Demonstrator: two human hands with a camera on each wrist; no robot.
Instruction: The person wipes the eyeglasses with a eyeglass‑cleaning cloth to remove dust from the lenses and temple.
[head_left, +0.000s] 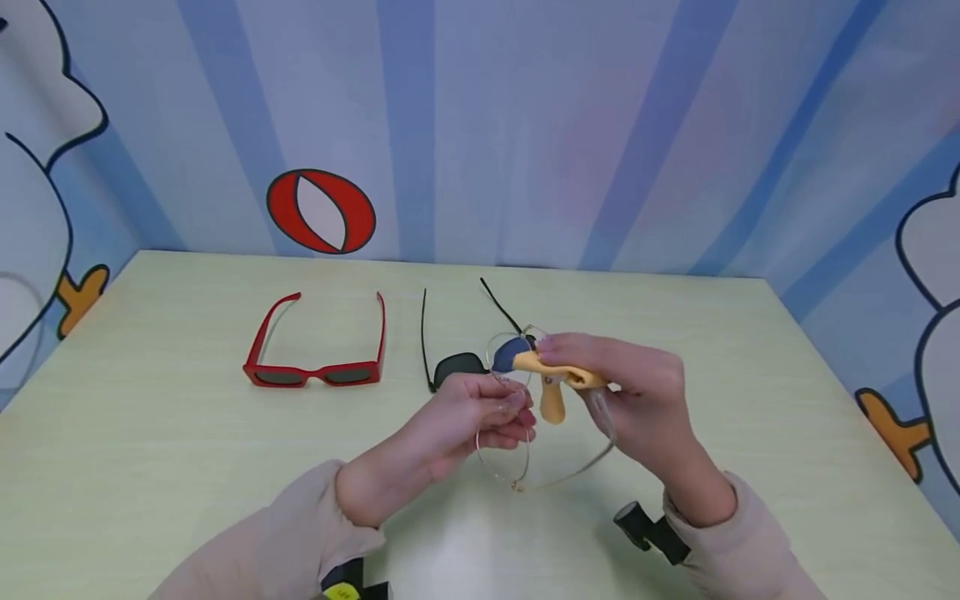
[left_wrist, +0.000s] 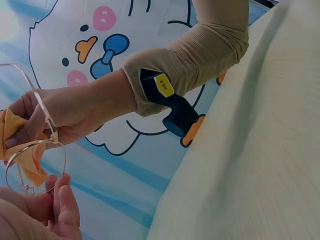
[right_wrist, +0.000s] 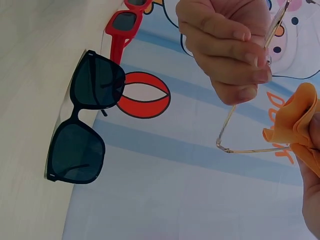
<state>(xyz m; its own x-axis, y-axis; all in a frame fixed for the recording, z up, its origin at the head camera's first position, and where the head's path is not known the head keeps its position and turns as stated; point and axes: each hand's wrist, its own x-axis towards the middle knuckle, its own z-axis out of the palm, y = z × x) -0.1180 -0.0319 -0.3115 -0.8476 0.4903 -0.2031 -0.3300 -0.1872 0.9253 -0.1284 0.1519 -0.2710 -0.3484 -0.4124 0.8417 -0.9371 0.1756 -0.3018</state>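
Thin gold wire-rimmed eyeglasses (head_left: 517, 486) are held up above the table, their two round rims one above the other in the head view. My left hand (head_left: 476, 417) pinches the frame between thumb and fingers, near the middle. An orange-yellow cloth (head_left: 552, 402) is gripped in my right hand (head_left: 645, 387), folded and bunched, with part hanging down. In the right wrist view, one temple arm (right_wrist: 257, 150) runs into the cloth (right_wrist: 287, 122). The fingers of my left hand (right_wrist: 230, 55) are curled there. How far the cloth wraps the arm is hidden.
Black sunglasses (head_left: 459, 365) lie on the pale table (head_left: 187, 467) just beyond my hands, partly covered by them. To their left rest red-framed sunglasses (head_left: 315, 375) with their arms unfolded. A blue striped backdrop (head_left: 480, 150) with cartoon figures stands behind the table.
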